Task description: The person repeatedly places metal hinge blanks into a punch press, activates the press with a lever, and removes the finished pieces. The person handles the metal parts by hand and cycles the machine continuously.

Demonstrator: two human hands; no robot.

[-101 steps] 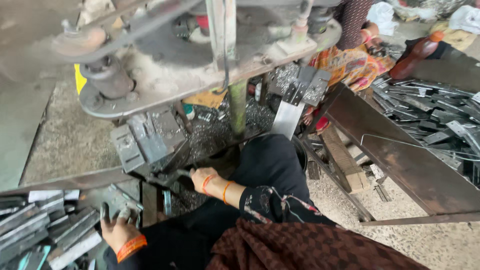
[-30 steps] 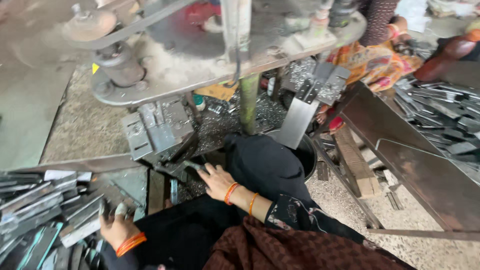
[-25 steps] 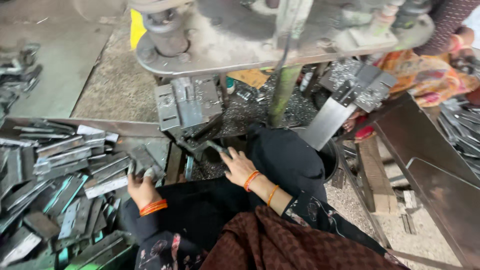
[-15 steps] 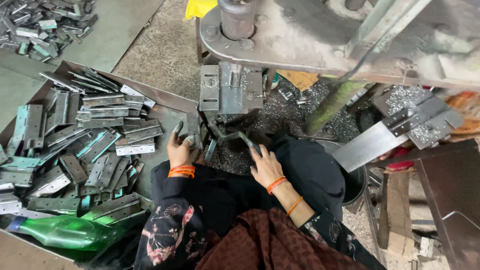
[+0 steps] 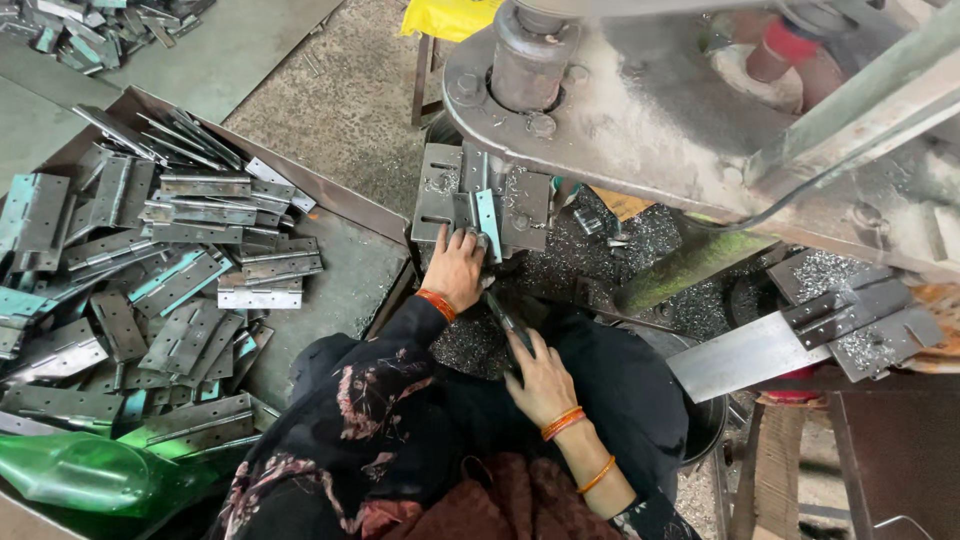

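Observation:
My left hand reaches forward to the grey die block of the press and grips a hinge plate with a teal film, set upright on the block. An orange bangle circles that wrist. My right hand rests over my dark-clothed lap and is closed around a thin dark metal tool, whose tip points toward the die. A rusty tray on my left holds a heap of several grey and teal hinges.
The press's round grey body hangs overhead. Metal shavings cover the floor under it. An angled steel chute sits at right, and a black bucket rim lies below it. A green bottle lies at lower left.
My left hand left the hinge heap and moved right to the die block with a hinge. The view swung left and down. My right hand stayed by my lap.

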